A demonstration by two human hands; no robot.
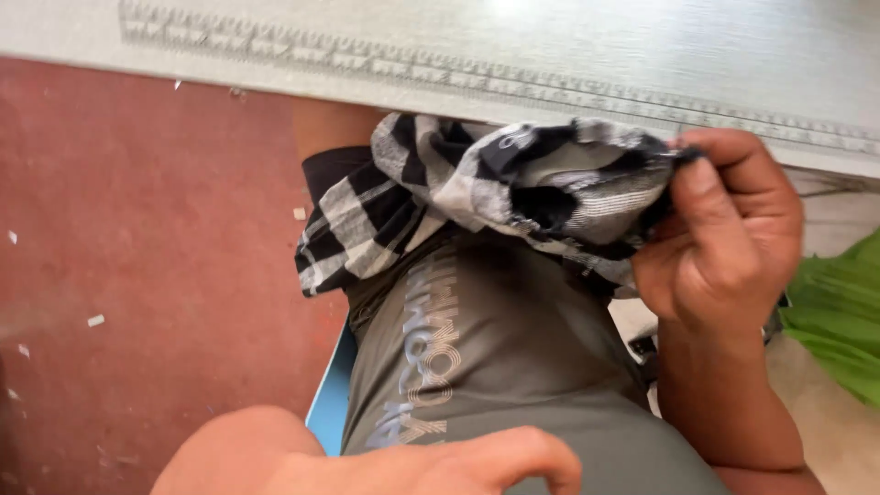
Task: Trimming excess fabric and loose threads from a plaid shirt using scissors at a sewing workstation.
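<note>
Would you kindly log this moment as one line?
right hand: grips bunched checked cloth | left hand: rests on lap, holds nothing | table edge: ruler strip above cloth

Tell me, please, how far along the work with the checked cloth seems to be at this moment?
Little looks finished: the black-and-white checked cloth is bunched, not laid flat. In hand: the right hand grips its edge over the lap. The left hand rests on the grey shorts. The table with its ruler strip holds none of it.
</note>
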